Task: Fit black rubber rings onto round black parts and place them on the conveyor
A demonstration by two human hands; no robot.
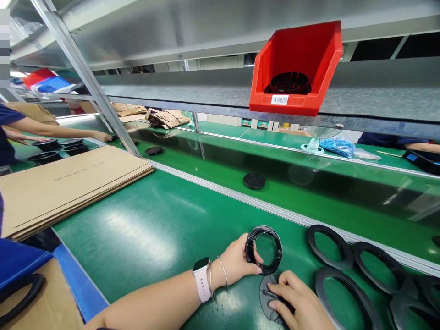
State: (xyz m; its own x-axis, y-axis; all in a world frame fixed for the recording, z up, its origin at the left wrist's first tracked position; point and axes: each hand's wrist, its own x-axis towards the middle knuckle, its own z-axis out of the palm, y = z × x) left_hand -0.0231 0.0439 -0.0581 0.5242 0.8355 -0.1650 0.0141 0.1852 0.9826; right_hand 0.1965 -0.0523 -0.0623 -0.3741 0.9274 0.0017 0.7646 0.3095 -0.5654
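Note:
My left hand [237, 262] grips a black plastic ring [264, 249] by its left rim and holds it tilted just above the green table [154, 229]. A white watch and thin bracelets sit on that wrist. My right hand [297, 300] presses down on a flat dark disc-shaped part [269, 298] lying on the table right below the ring; most of that part is hidden under the fingers. Several flat dark rubber rings [330, 246] lie overlapping to the right of both hands.
A stack of flat cardboard sheets [65, 188] lies at the left. A conveyor belt [309, 192] behind an aluminium rail carries black round caps [254, 180]. A red bin [295, 68] hangs overhead. Another person's arm [65, 132] reaches over black parts at far left.

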